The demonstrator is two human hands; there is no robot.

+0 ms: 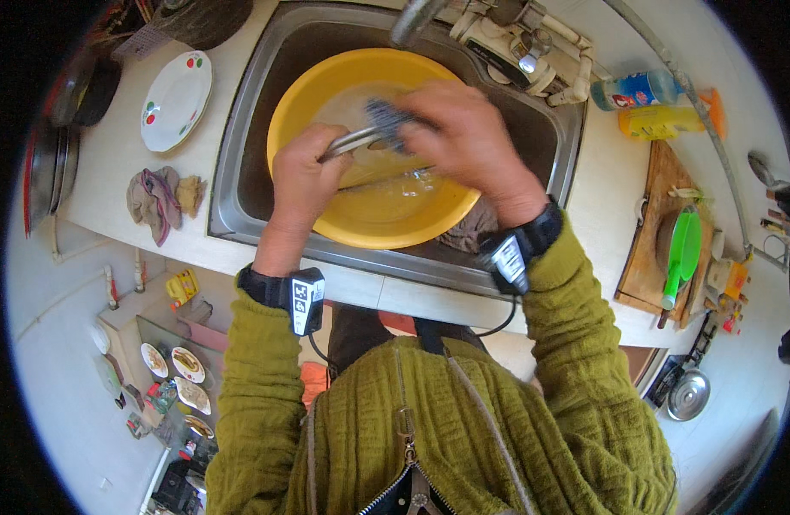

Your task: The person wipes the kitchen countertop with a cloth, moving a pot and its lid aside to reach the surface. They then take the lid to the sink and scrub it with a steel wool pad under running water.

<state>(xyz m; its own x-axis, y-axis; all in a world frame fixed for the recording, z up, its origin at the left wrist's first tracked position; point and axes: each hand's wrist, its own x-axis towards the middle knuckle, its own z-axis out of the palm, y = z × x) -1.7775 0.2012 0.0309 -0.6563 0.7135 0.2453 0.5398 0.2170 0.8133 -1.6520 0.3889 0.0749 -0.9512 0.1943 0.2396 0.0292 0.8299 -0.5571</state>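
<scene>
A yellow plastic basin [369, 239] with water in it sits in the metal sink [226, 193]. Over the basin, my left hand [310, 168] is closed around the end of a metal utensil handle [350, 143]. My right hand [456, 132], blurred, grips a dark grey-blue scrubbing cloth or pad [389, 122] against the utensil's other end, which is hidden. Another thin, dark item lies in the water below. A grey-brown cloth [472, 226] is bunched in the sink beside the basin, near my right wrist.
A faucet [420, 18] overhangs the sink's back. Left on the counter are a white plate [176, 102], a crumpled rag [153, 199] and a sponge-like piece [190, 195]. To the right are bottles [633, 91] and a wooden cutting board [652, 193] with a green strainer-like utensil [686, 239].
</scene>
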